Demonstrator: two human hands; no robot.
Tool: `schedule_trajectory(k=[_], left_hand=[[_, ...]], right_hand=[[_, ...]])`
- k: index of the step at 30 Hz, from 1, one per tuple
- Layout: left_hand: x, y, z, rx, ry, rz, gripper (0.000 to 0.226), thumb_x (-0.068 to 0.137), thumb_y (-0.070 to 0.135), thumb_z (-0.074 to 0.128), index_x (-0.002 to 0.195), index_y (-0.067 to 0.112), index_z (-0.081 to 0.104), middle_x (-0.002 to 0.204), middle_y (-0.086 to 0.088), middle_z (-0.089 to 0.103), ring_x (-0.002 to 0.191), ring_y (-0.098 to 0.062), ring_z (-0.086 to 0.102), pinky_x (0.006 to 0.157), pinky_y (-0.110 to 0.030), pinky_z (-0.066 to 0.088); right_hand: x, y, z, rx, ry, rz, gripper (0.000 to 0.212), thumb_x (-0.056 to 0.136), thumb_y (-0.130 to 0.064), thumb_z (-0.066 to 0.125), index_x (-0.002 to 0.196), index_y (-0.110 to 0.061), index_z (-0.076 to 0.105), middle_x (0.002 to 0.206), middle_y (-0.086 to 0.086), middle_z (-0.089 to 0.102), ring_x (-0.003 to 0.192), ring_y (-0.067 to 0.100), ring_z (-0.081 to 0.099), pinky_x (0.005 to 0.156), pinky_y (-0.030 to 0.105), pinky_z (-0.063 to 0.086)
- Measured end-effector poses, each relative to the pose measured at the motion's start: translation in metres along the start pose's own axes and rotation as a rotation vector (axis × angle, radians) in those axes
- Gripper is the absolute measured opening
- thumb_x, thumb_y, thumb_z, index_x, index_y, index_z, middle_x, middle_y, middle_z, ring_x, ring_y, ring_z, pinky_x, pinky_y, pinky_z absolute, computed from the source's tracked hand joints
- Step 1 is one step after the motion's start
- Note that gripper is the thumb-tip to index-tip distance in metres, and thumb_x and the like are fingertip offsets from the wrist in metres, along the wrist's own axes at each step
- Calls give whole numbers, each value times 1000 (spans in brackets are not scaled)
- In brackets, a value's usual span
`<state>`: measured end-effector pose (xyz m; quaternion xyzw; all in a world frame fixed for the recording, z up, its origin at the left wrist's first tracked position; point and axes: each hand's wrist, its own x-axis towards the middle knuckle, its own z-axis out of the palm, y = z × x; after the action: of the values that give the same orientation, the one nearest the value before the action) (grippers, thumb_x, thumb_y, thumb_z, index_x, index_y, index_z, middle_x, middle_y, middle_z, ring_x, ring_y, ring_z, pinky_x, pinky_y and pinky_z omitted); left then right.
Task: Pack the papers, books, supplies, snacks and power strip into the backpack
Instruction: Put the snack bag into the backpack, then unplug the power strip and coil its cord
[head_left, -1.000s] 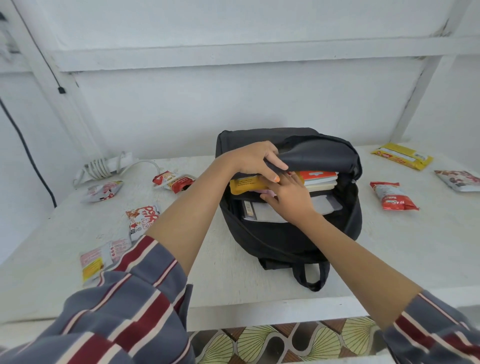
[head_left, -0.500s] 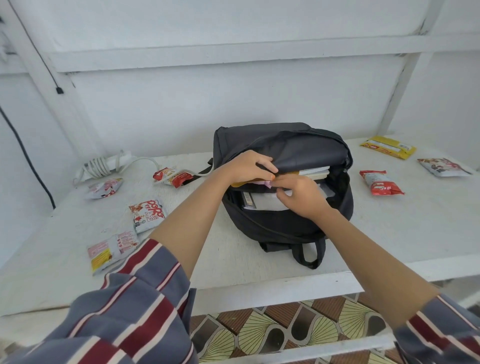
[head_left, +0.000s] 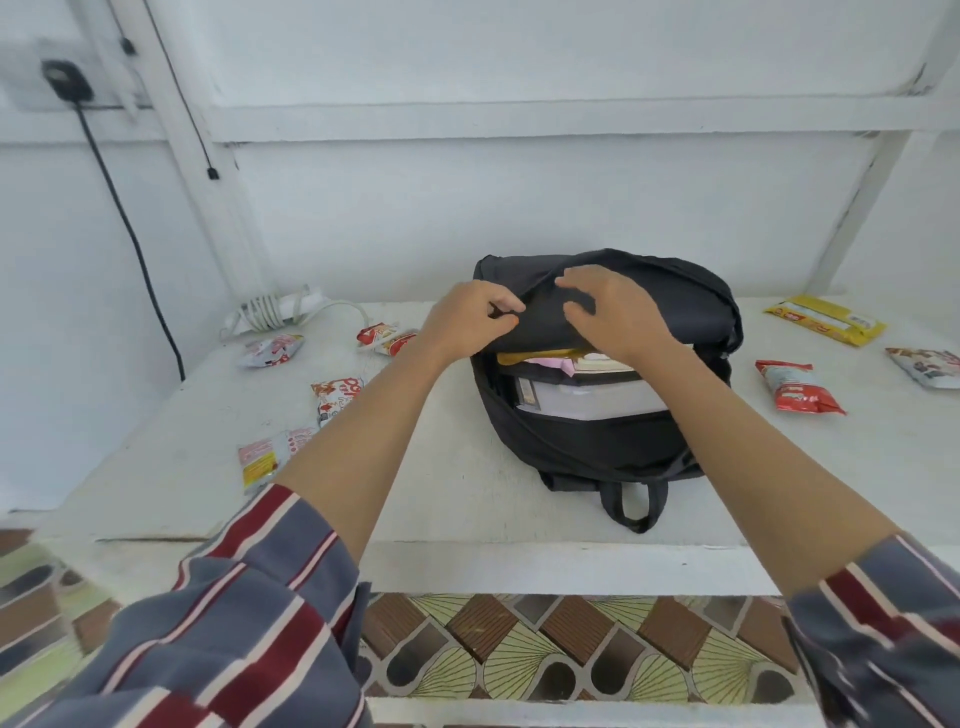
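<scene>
A white table (head_left: 467, 499) fills the middle of the frame, with patterned floor tiles (head_left: 519, 644) along the bottom edge. The black backpack (head_left: 597, 452) lies on the table just right of centre. Its main pocket is unzipped and faces the camera, and its carry loop points toward the table's near edge.

The left hand (head_left: 470, 322) is curled tight, its fingertips and thumb pinching the left edge of the flap (head_left: 685, 306). The right hand (head_left: 615, 314) is over the top of the flap with its fingers spread and loosely bent, holding nothing. Whether it touches the cloth cannot be told.

In the opening, under the flap, a white stack of papers (head_left: 597, 402) lies lowest. Above it are books (head_left: 610, 364), a pink sheet (head_left: 553, 362) and a yellow item (head_left: 511, 358).

The white power strip (head_left: 270, 312), its cord wound round it, lies at the table's back left. Four snack packets (head_left: 337, 397) are scattered on the table left of the backpack. To its right lie a yellow packet (head_left: 826, 325), a red packet (head_left: 797, 387) and a pale packet (head_left: 924, 366) at the frame's right edge.
</scene>
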<state>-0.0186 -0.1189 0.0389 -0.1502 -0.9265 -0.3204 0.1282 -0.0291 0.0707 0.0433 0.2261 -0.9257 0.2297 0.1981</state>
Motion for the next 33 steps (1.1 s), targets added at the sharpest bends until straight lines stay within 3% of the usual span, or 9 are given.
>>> schedule_trajectory(k=[7,13,16,22,33], left_hand=[[-25,-50,-40,11,126,-216,21,85,21,62,105,23,68,109,3,65,100,-17,58,89,-34,47],[-36,-94,-76,24,190,-287,25,85,16,64,109,18,68,110,-3,65,94,-16,56,86,-32,45],[-36,-121,-92,14,207,-323,26,84,15,65,110,17,67,110,-4,65,97,-20,58,87,-33,45],[-25,-194,-125,2,205,-389,32,82,13,67,114,17,65,113,-6,63,104,-21,56,84,-26,42],[6,-317,-175,-5,88,-443,46,79,11,72,122,17,58,124,-7,56,114,-22,50,87,-23,33]], right_hand=[[18,-27,13,-27,-151,-74,39,94,-17,49,133,-15,50,144,0,42,132,17,39,105,27,31],[44,-60,41,52,-213,-117,37,93,-17,51,130,-16,53,133,2,53,112,19,53,95,26,40],[65,-76,61,61,-266,-125,37,93,-18,51,130,-17,52,136,-1,50,123,16,46,100,24,34],[122,-111,120,76,-367,-106,38,93,-18,51,131,-17,51,142,0,44,132,18,39,109,31,29],[205,-157,229,137,-471,-21,40,91,-18,54,130,-19,52,135,4,51,123,21,47,100,30,36]])
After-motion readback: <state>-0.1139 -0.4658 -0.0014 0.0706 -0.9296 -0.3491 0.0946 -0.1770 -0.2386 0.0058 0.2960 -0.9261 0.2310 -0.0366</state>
